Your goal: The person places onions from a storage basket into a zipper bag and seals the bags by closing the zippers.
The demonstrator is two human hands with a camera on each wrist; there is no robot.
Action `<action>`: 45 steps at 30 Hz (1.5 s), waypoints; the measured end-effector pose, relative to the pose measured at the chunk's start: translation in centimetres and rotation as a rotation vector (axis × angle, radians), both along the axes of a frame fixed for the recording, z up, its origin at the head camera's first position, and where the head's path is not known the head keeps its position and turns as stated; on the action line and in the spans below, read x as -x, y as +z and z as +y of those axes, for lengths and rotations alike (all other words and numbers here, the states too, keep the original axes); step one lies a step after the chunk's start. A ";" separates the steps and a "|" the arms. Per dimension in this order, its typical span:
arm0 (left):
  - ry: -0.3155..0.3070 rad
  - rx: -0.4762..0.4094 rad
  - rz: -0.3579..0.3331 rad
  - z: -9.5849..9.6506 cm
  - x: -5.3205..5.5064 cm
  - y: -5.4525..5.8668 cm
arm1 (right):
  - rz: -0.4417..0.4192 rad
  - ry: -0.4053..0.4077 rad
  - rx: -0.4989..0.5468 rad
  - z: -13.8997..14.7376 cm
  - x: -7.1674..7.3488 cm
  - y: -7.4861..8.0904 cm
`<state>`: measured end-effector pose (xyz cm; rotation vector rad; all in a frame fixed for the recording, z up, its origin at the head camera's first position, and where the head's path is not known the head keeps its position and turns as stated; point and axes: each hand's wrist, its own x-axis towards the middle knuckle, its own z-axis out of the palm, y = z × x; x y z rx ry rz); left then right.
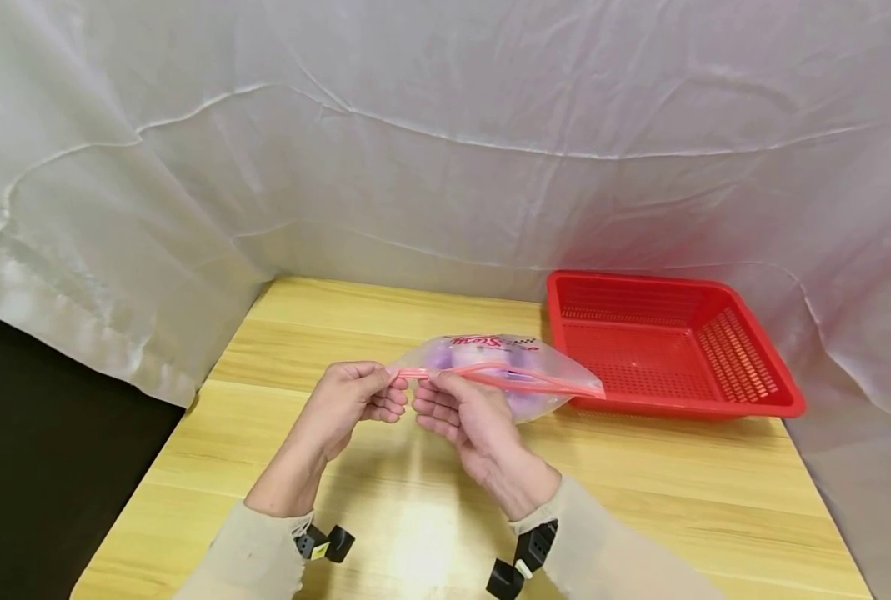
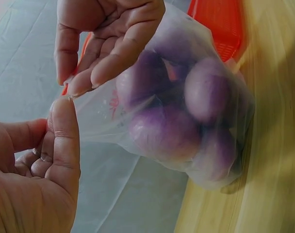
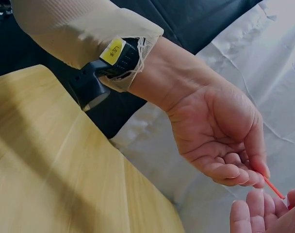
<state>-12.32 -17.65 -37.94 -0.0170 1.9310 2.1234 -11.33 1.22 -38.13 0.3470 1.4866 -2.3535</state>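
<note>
A clear zip bag point(image 1: 553, 360) with red printing lies at the middle of the table, in front of both hands. Through its film, several round purple vegetables point(image 2: 164, 131), perhaps onions, show in the left wrist view. My left hand point(image 1: 347, 402) pinches the left end of the pink zip strip point(image 1: 538, 382) between thumb and curled fingers. Close beside it, my right hand point(image 1: 478, 421) pinches the same strip with thumb on top. Right of that thumb the strip's two edges stand apart. The left wrist view has the bag's loaded part resting on the wood.
A red perforated plastic basket point(image 1: 640, 358) stands at the back right, close to the bag's right corner. Pale cloth point(image 1: 430, 192) hangs behind and beside the wooden table point(image 1: 280, 333). A dark surface point(image 1: 32, 450) lies beyond the left table edge.
</note>
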 end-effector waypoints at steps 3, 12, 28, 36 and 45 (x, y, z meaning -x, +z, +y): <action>-0.004 -0.001 0.009 0.0 0.0 0.1 | 0.009 0.003 0.001 0.3 0.0 0.1; 0.010 -0.001 0.012 0.1 0.0 -0.1 | 0.021 -0.046 -0.013 1.5 -0.3 0.0; 0.050 -0.003 0.027 -0.5 0.3 -0.5 | 0.035 -0.166 -0.028 6.2 -0.6 0.2; 0.055 -0.003 0.025 -0.7 0.3 -0.4 | 0.041 -0.200 -0.023 9.3 -0.7 0.4; 0.060 0.022 0.027 -1.0 0.7 -0.4 | 0.036 -0.235 -0.009 12.2 -0.2 1.1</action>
